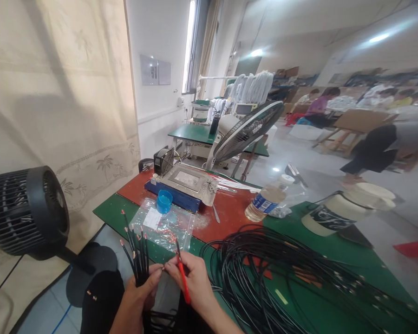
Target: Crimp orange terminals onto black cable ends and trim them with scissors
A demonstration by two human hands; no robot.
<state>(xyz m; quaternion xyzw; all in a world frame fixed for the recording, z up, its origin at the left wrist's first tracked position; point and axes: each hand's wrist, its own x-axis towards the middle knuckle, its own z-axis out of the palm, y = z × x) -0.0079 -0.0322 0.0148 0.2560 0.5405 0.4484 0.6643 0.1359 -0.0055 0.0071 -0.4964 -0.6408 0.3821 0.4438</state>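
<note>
My left hand is closed round a bundle of black cables, which stand roughly upright with stripped, reddish ends. The left thumb and forefinger reach toward a small cable end, where the fingertips of both hands nearly meet. In my right hand lies a slim red-handled tool with a dark tip pointing up; its exact kind is hard to tell. Beyond the hands, a clear plastic bag with orange-red bits on it lies on the table. A large coil of black cable rests to the right.
A blue-based heating device stands at the back, with a blue round container before it. Right of it are a bottle of liquid and a cream-coloured jug. A black fan stands left. People sit working far off.
</note>
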